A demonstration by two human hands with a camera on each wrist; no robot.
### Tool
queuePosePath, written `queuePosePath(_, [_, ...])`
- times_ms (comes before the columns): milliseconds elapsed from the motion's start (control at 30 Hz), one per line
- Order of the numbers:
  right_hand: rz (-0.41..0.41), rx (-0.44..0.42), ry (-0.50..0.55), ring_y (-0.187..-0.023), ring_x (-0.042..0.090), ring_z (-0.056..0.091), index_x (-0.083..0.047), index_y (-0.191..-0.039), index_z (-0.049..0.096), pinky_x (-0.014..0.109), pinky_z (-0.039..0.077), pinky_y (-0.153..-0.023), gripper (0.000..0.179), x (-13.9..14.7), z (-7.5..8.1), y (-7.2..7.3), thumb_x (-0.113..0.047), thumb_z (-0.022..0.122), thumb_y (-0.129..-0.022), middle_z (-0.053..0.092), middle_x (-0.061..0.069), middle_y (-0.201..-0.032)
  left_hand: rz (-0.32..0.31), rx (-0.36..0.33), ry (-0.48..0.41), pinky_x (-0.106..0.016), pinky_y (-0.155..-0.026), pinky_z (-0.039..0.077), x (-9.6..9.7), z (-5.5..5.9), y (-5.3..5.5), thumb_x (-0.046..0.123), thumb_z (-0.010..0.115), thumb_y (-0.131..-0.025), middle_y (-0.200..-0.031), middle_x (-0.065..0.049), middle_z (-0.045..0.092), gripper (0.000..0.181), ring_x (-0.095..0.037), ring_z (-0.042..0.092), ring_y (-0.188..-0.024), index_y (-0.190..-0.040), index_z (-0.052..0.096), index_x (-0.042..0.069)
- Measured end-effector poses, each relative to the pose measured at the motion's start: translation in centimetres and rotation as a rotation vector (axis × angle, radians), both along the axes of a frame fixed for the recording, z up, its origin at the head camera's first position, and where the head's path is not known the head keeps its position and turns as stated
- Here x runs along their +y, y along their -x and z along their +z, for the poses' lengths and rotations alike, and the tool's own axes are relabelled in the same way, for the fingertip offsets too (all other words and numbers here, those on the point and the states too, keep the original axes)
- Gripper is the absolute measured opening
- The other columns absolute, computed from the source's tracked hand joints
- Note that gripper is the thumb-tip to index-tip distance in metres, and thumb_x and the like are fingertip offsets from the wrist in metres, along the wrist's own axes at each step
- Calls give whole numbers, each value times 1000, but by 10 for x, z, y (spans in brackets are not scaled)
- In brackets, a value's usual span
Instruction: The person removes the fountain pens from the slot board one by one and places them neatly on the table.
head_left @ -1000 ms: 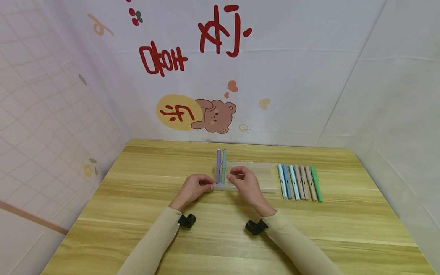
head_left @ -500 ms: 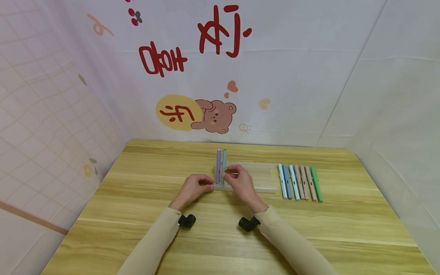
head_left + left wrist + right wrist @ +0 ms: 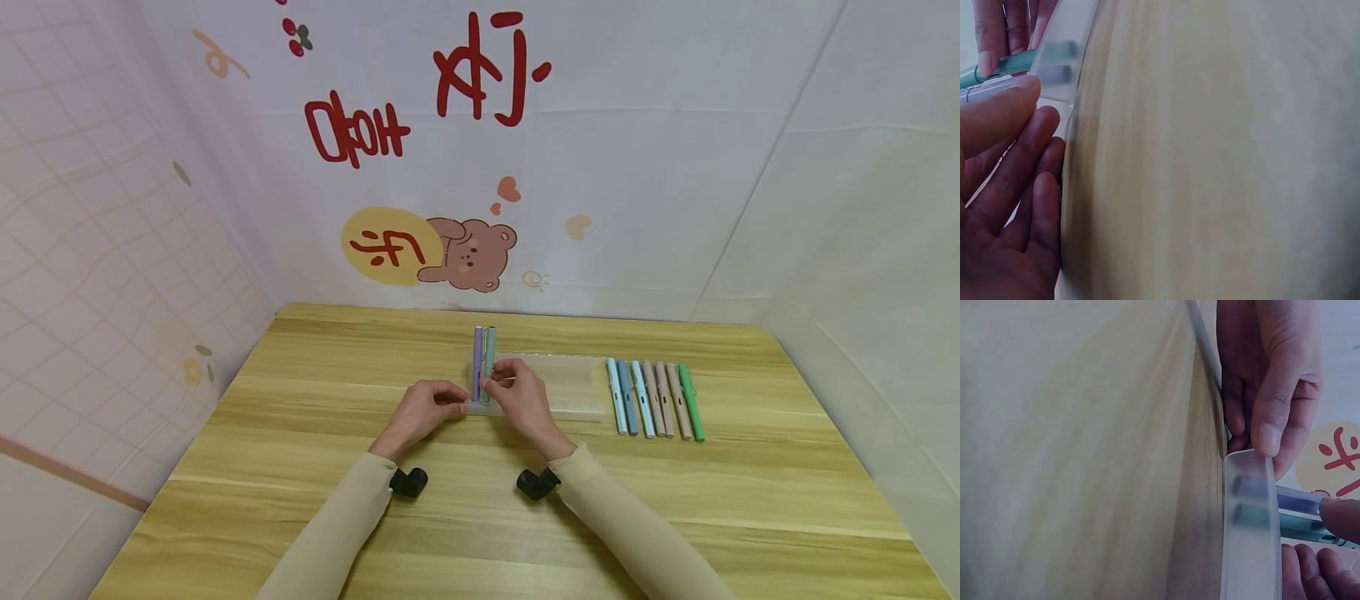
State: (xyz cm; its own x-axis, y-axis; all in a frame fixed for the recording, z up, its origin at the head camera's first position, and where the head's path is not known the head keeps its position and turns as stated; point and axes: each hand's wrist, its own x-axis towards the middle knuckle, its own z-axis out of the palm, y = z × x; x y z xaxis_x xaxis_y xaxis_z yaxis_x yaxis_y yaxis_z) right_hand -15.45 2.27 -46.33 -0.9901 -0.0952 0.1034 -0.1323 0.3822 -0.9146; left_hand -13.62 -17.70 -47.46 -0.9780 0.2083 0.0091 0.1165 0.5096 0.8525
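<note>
A frosted clear pen stand (image 3: 573, 387) lies across the table. Toward its left end a purple pen (image 3: 477, 354) and a teal pen (image 3: 491, 346) rise side by side, their lower ends behind the front lip. My left hand (image 3: 422, 412) pinches the stand's left end with thumb and fingertips. With thumb and fingers on either side, my right hand (image 3: 522, 398) holds the teal pen low down. In the right wrist view both pen ends show blurred through the frosted lip (image 3: 1250, 550), and the right thumb (image 3: 1342, 519) overlaps the pens.
Right of the stand, several pens lie in a row: light blue (image 3: 617, 396), darker blue (image 3: 627, 397), brown (image 3: 663, 398) and green (image 3: 691, 402) ones. The wooden table (image 3: 480, 533) meets a printed cloth backdrop (image 3: 637, 208) at its back edge.
My right hand has moved left from the bare part of the stand to the teal pen and taken hold of it. The left hand stays at the stand's end.
</note>
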Motion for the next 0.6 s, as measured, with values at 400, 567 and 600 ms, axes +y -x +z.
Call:
queuePosePath(400, [-1, 10, -28, -93, 23, 67, 0, -107, 67, 39, 58, -82, 23, -1, -1, 1, -16, 77, -94, 71, 9, -98, 3, 4, 6, -35, -85, 56, 0, 0, 0, 11, 80, -92, -99, 1, 77, 14, -11, 69, -91, -106, 80, 11])
queuePosePath(567, [-1, 20, -24, -91, 22, 66, 0, -107, 67, 36, 57, -79, 22, 0, -2, 0, -15, 77, -94, 71, 9, -98, 3, 4, 2, -35, -85, 56, -1, 0, 0, 11, 80, -92, -98, 1, 77, 14, -11, 69, -91, -106, 80, 11])
queuePosePath(600, [-1, 22, -23, -91, 22, 66, 0, -107, 67, 36, 57, -79, 22, 0, -2, 0, -16, 77, -94, 71, 9, -98, 4, 3, 1, -35, -85, 56, -1, 0, 0, 11, 80, -92, -98, 1, 77, 14, -11, 69, -91, -105, 80, 11])
